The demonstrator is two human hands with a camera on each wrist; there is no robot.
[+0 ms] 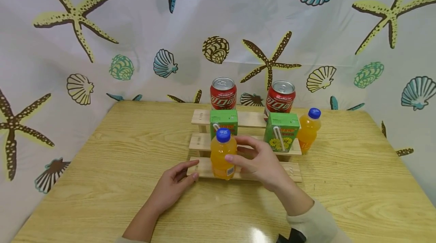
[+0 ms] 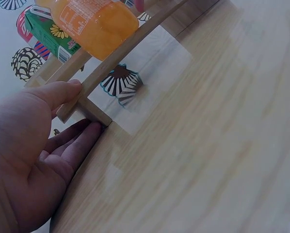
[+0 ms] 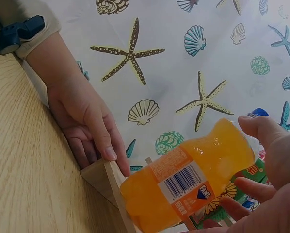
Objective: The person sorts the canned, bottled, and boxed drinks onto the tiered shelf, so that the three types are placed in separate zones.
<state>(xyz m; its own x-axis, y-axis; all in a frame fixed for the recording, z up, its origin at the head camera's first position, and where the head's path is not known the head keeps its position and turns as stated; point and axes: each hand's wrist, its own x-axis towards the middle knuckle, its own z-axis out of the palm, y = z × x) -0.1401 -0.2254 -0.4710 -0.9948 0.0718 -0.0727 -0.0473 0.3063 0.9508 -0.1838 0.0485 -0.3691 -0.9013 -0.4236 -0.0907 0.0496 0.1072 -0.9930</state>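
Note:
A three-tier wooden rack stands on the table. My left hand grips the left end of its lowest plank. In the left wrist view, the thumb lies on the plank and the fingertips are at the support below. With my right hand I hold a small orange drink bottle with a blue cap, thumb in front and fingers at its right side. The bottle is upright at the lowest plank, left of centre. Right behind it sits a green juice box, partly hidden by it.
Another green juice box stands on the middle tier at right. On the top tier are two red cans, one at left and one at right. A second orange bottle stands by the rack's right side. Behind hangs a patterned cloth.

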